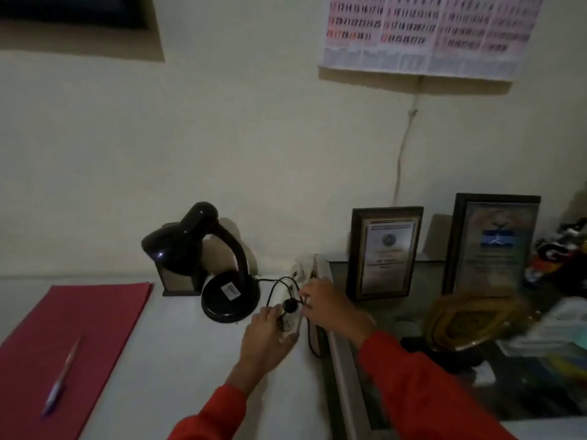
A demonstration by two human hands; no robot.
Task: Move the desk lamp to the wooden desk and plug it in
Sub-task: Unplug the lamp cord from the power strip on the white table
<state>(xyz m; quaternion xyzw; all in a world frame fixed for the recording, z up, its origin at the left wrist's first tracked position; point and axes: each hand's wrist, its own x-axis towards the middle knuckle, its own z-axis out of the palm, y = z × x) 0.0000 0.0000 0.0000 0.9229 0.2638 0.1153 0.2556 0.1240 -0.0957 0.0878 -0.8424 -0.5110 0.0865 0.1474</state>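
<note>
A black desk lamp (203,258) with a gooseneck stands on a white desk top (178,360), its round base (230,295) near the wall. Its black cord loops to a round black plug (289,305) seated in a white power strip (290,322) at the desk's right edge. My left hand (266,338) lies on the strip, gripping its near end. My right hand (330,308) is just right of the plug with fingertips pinching at the plug's edge. Both sleeves are red.
A red folder (73,338) with a pen (62,376) lies at the left. A small wooden box (178,282) stands behind the lamp. To the right, a lower glass-topped surface (413,360) carries two framed certificates (386,252), a trophy-like plaque and clutter. A calendar (428,33) hangs above.
</note>
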